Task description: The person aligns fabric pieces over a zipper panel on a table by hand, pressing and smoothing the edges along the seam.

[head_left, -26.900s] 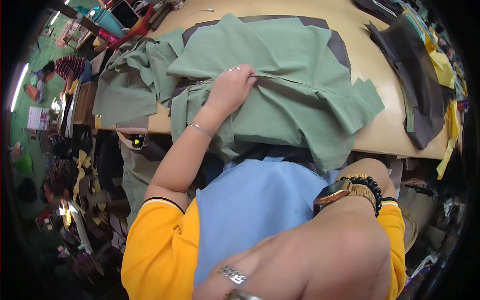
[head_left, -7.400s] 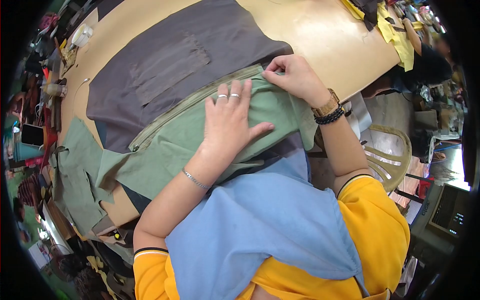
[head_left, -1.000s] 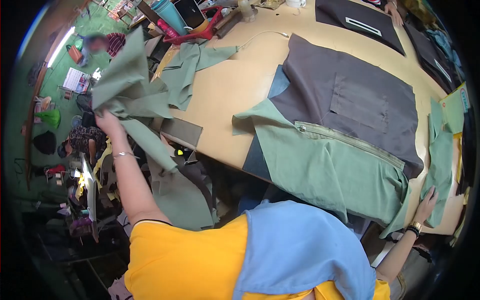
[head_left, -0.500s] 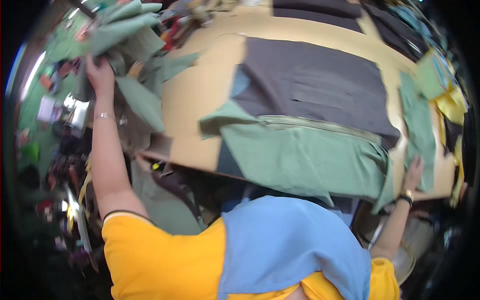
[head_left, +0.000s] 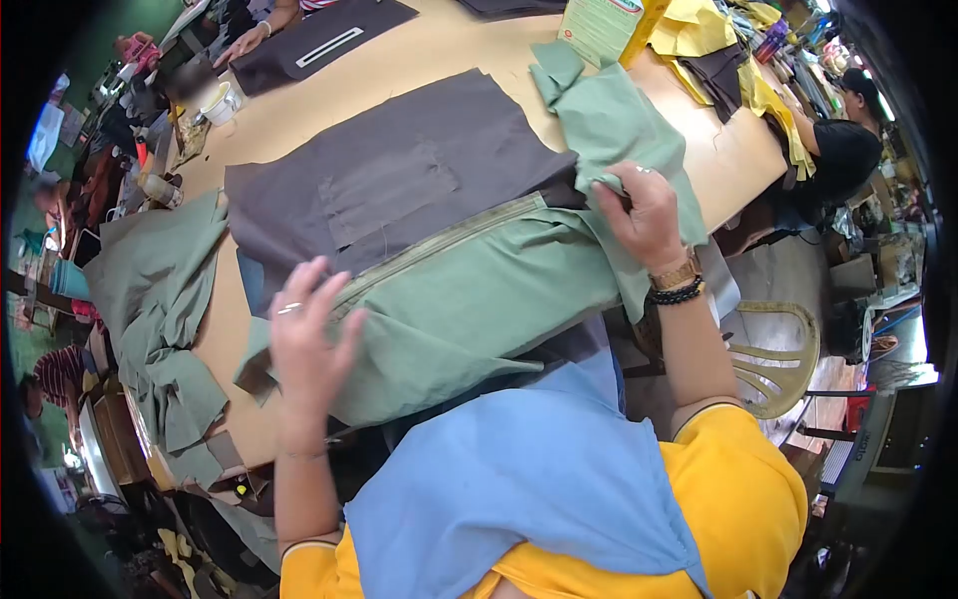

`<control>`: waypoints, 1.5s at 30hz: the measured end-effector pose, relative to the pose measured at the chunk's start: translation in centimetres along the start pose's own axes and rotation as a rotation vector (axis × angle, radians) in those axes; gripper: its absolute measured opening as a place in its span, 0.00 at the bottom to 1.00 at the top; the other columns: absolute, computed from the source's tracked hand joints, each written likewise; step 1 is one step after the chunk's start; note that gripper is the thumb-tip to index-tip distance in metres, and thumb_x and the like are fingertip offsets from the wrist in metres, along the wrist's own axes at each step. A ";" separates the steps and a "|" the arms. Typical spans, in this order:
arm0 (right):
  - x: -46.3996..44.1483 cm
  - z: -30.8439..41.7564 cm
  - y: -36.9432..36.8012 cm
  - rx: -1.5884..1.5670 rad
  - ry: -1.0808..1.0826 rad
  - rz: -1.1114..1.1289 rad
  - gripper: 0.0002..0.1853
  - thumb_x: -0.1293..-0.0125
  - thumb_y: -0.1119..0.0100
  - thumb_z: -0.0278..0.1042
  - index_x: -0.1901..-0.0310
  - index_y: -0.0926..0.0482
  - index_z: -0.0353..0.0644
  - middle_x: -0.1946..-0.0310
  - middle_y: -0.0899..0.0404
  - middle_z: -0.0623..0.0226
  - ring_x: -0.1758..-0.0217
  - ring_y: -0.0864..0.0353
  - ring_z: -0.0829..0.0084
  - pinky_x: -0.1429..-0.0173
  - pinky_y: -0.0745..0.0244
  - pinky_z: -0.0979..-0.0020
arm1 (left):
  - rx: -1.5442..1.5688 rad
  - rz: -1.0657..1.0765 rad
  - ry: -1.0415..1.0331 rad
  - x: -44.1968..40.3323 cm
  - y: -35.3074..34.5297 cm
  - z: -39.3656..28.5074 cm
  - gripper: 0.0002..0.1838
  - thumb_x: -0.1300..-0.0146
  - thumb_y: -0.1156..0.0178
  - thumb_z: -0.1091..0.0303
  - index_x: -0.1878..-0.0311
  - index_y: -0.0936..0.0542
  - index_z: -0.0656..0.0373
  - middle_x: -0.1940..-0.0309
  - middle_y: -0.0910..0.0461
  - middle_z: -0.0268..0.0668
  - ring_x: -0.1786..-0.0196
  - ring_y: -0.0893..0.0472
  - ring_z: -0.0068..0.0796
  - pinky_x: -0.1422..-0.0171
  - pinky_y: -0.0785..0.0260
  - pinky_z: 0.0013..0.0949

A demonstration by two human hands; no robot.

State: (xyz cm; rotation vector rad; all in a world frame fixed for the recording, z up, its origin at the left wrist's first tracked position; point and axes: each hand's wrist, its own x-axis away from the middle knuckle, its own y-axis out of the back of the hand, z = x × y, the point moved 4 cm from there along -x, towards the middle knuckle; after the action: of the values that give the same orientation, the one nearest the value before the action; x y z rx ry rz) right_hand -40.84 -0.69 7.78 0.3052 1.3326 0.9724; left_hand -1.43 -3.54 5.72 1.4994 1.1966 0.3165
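Observation:
A dark grey fabric panel [head_left: 299, 190] with a stitched rectangular patch [head_left: 394, 190] lies on the table in front of me. Along its near edge runs a zipper strip [head_left: 439, 250], joined to green fabric [head_left: 479, 314] that drapes over the table's front edge. My left hand [head_left: 311, 334], fingers spread, hovers over or rests lightly on the green fabric's left end; contact is unclear. At the right, my right hand [head_left: 644, 215] pinches the edge of a separate loose green fabric piece [head_left: 624, 125], which is crumpled beside the dark panel.
A pile of green cloth [head_left: 160, 309] hangs over the table's left edge. Across the table [head_left: 469, 40], another person's hand [head_left: 244, 45] is by a dark panel [head_left: 324, 45]. A yellow-green box [head_left: 604, 25], yellow fabric [head_left: 694, 25] and a plastic chair [head_left: 773, 359] are at the right.
My left hand has come from the green pile at the left to the near green fabric. My right hand has moved up and closed on the loose green piece. The view has turned.

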 end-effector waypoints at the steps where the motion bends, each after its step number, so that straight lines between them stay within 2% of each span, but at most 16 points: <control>1: 0.0 -0.3 0.0 0.062 -0.127 0.047 0.11 0.30 0.35 0.41 0.59 0.20 0.41 0.71 0.21 0.57 0.71 0.19 0.57 0.59 0.27 0.54 | -0.065 0.071 0.017 0.1 -1.6 -0.8 0.26 0.37 0.30 0.57 0.37 0.20 0.53 0.30 0.26 0.42 0.26 0.29 0.48 0.25 0.41 0.62; 3: -0.2 -1.3 -0.5 0.183 -0.375 0.153 0.13 0.31 0.34 0.43 0.56 0.19 0.42 0.67 0.19 0.57 0.64 0.17 0.56 0.55 0.25 0.54 | -0.080 0.143 0.050 0.7 -3.2 -1.2 0.28 0.35 0.32 0.56 0.33 0.22 0.52 0.27 0.29 0.42 0.24 0.33 0.49 0.23 0.43 0.62; 7: -0.1 -1.0 0.4 0.305 -0.194 -0.079 0.24 0.32 0.33 0.47 0.40 0.22 0.42 0.47 0.18 0.53 0.44 0.19 0.51 0.41 0.24 0.54 | -0.117 0.290 0.113 2.5 -5.2 0.0 0.35 0.29 0.42 0.44 0.23 0.31 0.48 0.20 0.40 0.43 0.18 0.43 0.50 0.20 0.53 0.66; 12: 1.6 7.0 -3.6 -0.133 -0.161 0.391 0.29 0.32 0.33 0.50 0.38 0.23 0.37 0.41 0.20 0.51 0.39 0.21 0.49 0.38 0.24 0.56 | -0.112 0.315 0.119 3.1 -5.1 0.1 0.37 0.27 0.47 0.41 0.21 0.35 0.48 0.17 0.45 0.44 0.17 0.47 0.52 0.18 0.58 0.64; 14: 3.7 8.4 -6.1 -0.059 -0.151 0.445 0.33 0.31 0.35 0.53 0.36 0.25 0.33 0.37 0.23 0.49 0.33 0.24 0.48 0.33 0.27 0.56 | -0.103 0.332 0.131 3.4 -5.0 0.4 0.37 0.27 0.47 0.41 0.21 0.36 0.49 0.17 0.46 0.43 0.16 0.48 0.51 0.17 0.58 0.64; 21: 1.3 8.7 -12.7 0.133 -0.129 0.529 0.45 0.28 0.51 0.70 0.29 0.32 0.30 0.27 0.33 0.45 0.22 0.36 0.48 0.24 0.46 0.35 | -0.127 0.367 0.107 4.7 -2.3 -3.5 0.41 0.35 0.37 0.39 0.29 0.28 0.63 0.31 0.29 0.57 0.35 0.27 0.57 0.34 0.29 0.51; 23: -2.1 8.7 -15.7 0.153 -0.141 0.589 0.47 0.28 0.54 0.72 0.28 0.33 0.31 0.25 0.35 0.47 0.20 0.39 0.50 0.24 0.53 0.27 | 0.075 0.552 0.133 3.9 -1.9 -6.8 0.39 0.33 0.37 0.41 0.29 0.28 0.61 0.31 0.30 0.57 0.31 0.28 0.58 0.29 0.33 0.51; 25: -5.6 9.6 -19.8 0.197 -0.061 0.678 0.45 0.27 0.54 0.69 0.28 0.33 0.32 0.25 0.35 0.51 0.19 0.41 0.52 0.24 0.55 0.25 | 0.233 0.610 -0.006 2.7 -3.4 -9.2 0.38 0.32 0.38 0.42 0.29 0.28 0.62 0.31 0.31 0.59 0.30 0.29 0.59 0.28 0.33 0.50; 27: -8.6 12.1 -23.4 0.152 0.102 0.818 0.37 0.30 0.47 0.56 0.25 0.34 0.44 0.25 0.34 0.57 0.18 0.43 0.53 0.22 0.56 0.26 | 0.350 0.511 -0.143 1.2 -4.9 -10.7 0.34 0.31 0.38 0.47 0.31 0.27 0.62 0.31 0.30 0.58 0.31 0.28 0.58 0.28 0.32 0.50; 30: -9.7 15.6 -24.9 -0.244 0.468 0.938 0.30 0.31 0.42 0.52 0.31 0.27 0.48 0.26 0.31 0.55 0.17 0.44 0.51 0.21 0.50 0.33 | 0.382 0.400 -0.242 -1.9 -4.4 -10.1 0.25 0.31 0.37 0.59 0.36 0.23 0.61 0.35 0.25 0.55 0.35 0.24 0.56 0.31 0.30 0.48; 33: -10.0 15.9 -22.0 -0.449 0.449 0.635 0.27 0.29 0.41 0.54 0.35 0.25 0.46 0.33 0.24 0.53 0.22 0.35 0.51 0.21 0.40 0.45 | 0.292 0.370 -0.128 -3.6 -1.9 -5.9 0.18 0.35 0.36 0.71 0.41 0.19 0.59 0.41 0.20 0.50 0.39 0.21 0.54 0.34 0.28 0.47; 35: -10.3 13.5 -18.0 -0.592 0.241 0.643 0.26 0.29 0.41 0.58 0.42 0.20 0.45 0.42 0.18 0.53 0.36 0.20 0.54 0.36 0.23 0.55 | 0.126 0.201 -0.138 -3.9 -0.5 -1.5 0.18 0.38 0.38 0.76 0.44 0.18 0.58 0.43 0.18 0.47 0.41 0.19 0.52 0.36 0.27 0.47; 37: -8.4 11.1 -14.5 -0.493 0.143 0.621 0.22 0.31 0.38 0.55 0.51 0.18 0.43 0.59 0.14 0.57 0.55 0.14 0.54 0.50 0.20 0.59 | -0.045 0.071 -0.189 -4.1 -0.4 2.7 0.20 0.40 0.41 0.78 0.43 0.18 0.57 0.40 0.20 0.45 0.37 0.21 0.50 0.34 0.29 0.50; 40: -3.5 10.1 -11.1 -0.252 0.127 0.669 0.18 0.34 0.35 0.52 0.60 0.19 0.43 0.67 0.15 0.60 0.61 0.15 0.55 0.56 0.20 0.56 | -0.206 0.116 -0.164 -4.7 -1.6 8.1 0.23 0.39 0.43 0.79 0.40 0.19 0.51 0.34 0.25 0.41 0.27 0.29 0.47 0.26 0.36 0.57; 44: 0.4 9.1 -10.1 -0.153 0.116 0.650 0.11 0.35 0.38 0.43 0.63 0.19 0.43 0.70 0.16 0.57 0.63 0.15 0.53 0.58 0.21 0.54 | -0.177 0.185 -0.163 -6.3 -2.4 10.4 0.08 0.32 0.40 0.70 0.51 0.19 0.53 0.44 0.18 0.36 0.31 0.25 0.39 0.25 0.39 0.61; 45: 0.4 8.8 -9.8 -0.121 0.114 0.625 0.10 0.35 0.39 0.41 0.63 0.19 0.43 0.71 0.17 0.56 0.64 0.15 0.52 0.58 0.21 0.53 | -0.167 0.127 -0.192 -6.7 -2.1 10.0 0.04 0.30 0.40 0.69 0.55 0.20 0.55 0.53 0.16 0.38 0.41 0.19 0.40 0.29 0.35 0.55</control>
State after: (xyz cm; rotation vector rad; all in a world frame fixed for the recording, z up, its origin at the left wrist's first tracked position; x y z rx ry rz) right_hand -28.85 -3.32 3.08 0.6002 1.2962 1.6049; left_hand 2.04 -15.02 3.36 1.4285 0.9034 0.3409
